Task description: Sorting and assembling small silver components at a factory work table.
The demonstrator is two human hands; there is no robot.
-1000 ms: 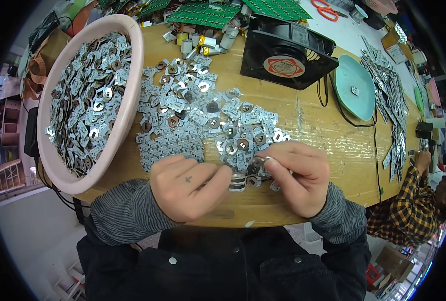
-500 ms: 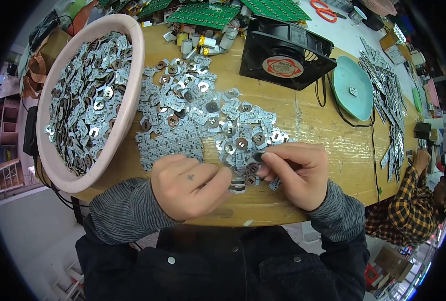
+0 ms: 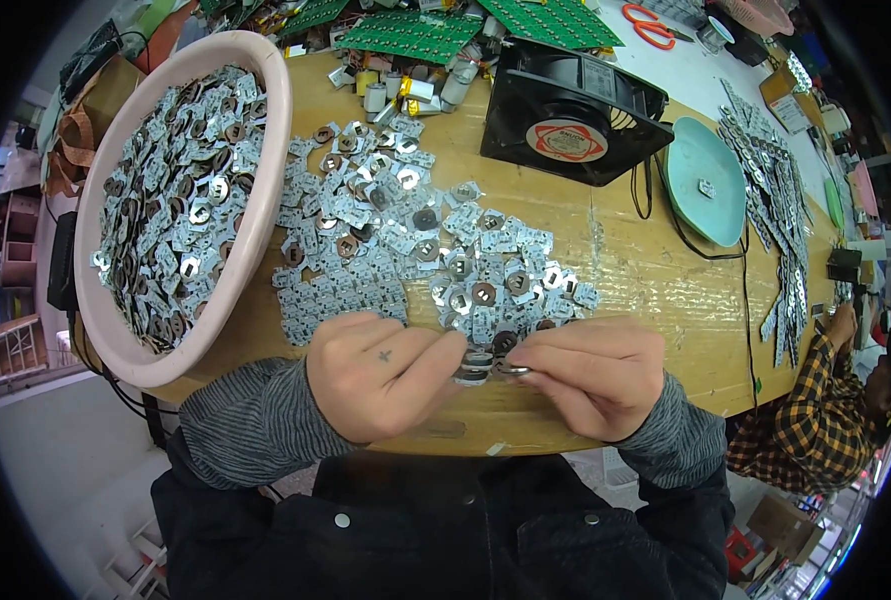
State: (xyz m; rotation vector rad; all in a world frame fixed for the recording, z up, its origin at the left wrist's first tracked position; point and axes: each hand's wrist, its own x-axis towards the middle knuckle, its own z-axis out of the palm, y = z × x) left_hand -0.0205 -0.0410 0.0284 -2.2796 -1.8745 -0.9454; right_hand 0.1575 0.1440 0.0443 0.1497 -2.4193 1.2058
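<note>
My left hand (image 3: 380, 372) is closed around a small stack of round-edged circuit boards (image 3: 474, 368), whose edges show past the fingertips. My right hand (image 3: 600, 375) pinches a thin round-edged circuit board (image 3: 510, 369) edge-on, close beside that stack; whether they touch I cannot tell. Just beyond both hands lies a loose pile of small white circuit boards (image 3: 485, 270), many bearing round dark or silvery discs. Beyond my left hand, a sheet of joined small boards (image 3: 340, 295) lies flat on the table. The fingers hide most of what each hand holds.
A large pink basin (image 3: 279, 150) full of similar boards stands at the left. A black fan (image 3: 570, 110) is at the far middle, with a teal tray (image 3: 710, 205) beside it. Long board strips (image 3: 785, 240) lie right. A person in a checked sleeve (image 3: 815, 400) sits at right.
My right hand has drawn back from the loose pile toward my left hand, bringing a pinched board beside the stack. My left hand has hardly moved.
</note>
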